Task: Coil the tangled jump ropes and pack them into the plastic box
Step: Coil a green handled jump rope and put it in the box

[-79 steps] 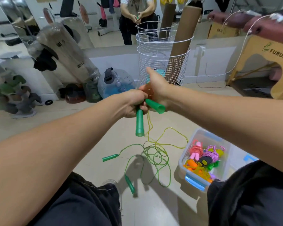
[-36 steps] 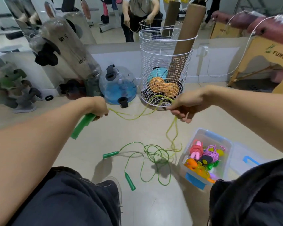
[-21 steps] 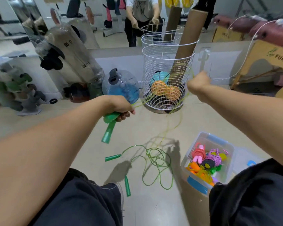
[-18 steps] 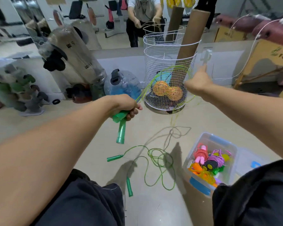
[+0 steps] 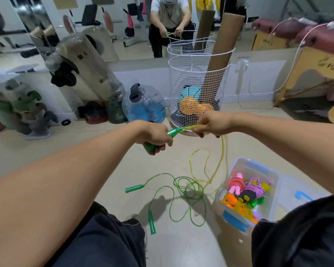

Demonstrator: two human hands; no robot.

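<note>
The left hand [image 5: 155, 136] grips green plastic rope handles [image 5: 163, 138]; just beside, the right hand [image 5: 210, 124] pinches their thin yellow-green cord [image 5: 189, 128].

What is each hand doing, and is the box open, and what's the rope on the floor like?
left hand: grips green handles
right hand: pinches yellow-green rope
plastic box: open, holds coiled ropes
box lid: off, beside box
green rope on floor: tangled, loose
</note>
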